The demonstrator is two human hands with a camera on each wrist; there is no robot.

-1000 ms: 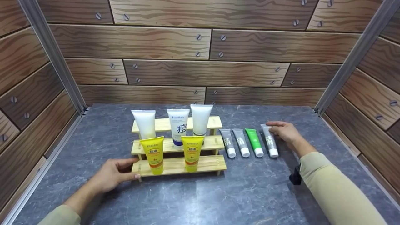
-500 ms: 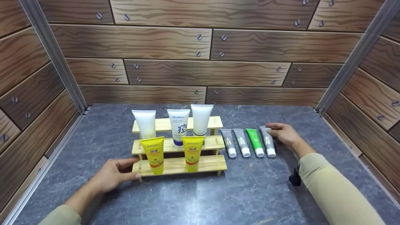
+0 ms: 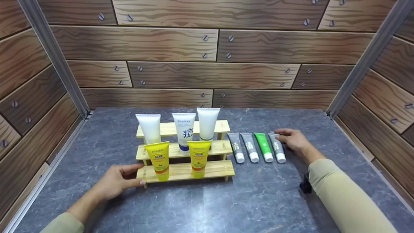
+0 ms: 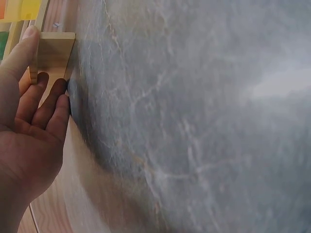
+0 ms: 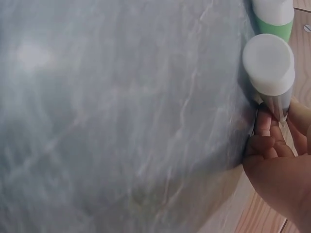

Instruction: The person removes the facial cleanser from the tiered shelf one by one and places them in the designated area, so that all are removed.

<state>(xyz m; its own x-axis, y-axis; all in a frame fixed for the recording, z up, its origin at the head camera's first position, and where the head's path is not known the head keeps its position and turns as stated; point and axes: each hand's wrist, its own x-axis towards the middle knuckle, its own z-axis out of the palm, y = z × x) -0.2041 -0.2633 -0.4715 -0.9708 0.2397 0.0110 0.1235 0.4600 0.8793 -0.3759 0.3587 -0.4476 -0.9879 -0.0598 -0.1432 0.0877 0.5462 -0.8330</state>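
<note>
A three-step wooden display rack (image 3: 179,171) stands left of the middle in the head view. My left hand (image 3: 113,182) grips its lower left end, thumb at the front edge of the bottom step and fingers behind. At the right, my right hand (image 3: 297,142) pinches the far end of a grey squeeze tube (image 3: 278,149) lying flat, its white cap (image 5: 269,63) towards me. Close to its left lies a green tube (image 3: 264,146). Beyond that, two more grey tubes, one inner (image 3: 249,145) and one outer (image 3: 235,146), lie side by side next to the rack.
Two yellow tubes, left (image 3: 158,161) and right (image 3: 198,160), stand on the bottom step. A blue-capped white tube (image 3: 184,129) and two plain white ones, left (image 3: 149,127) and right (image 3: 207,123), stand higher up. Wood-patterned walls (image 3: 181,74) enclose the grey marbled tabletop (image 3: 207,207).
My right hand has shifted the rightmost grey tube slightly left, up close to the green tube, its capped end swinging left. My left hand and the rack have stayed put.
</note>
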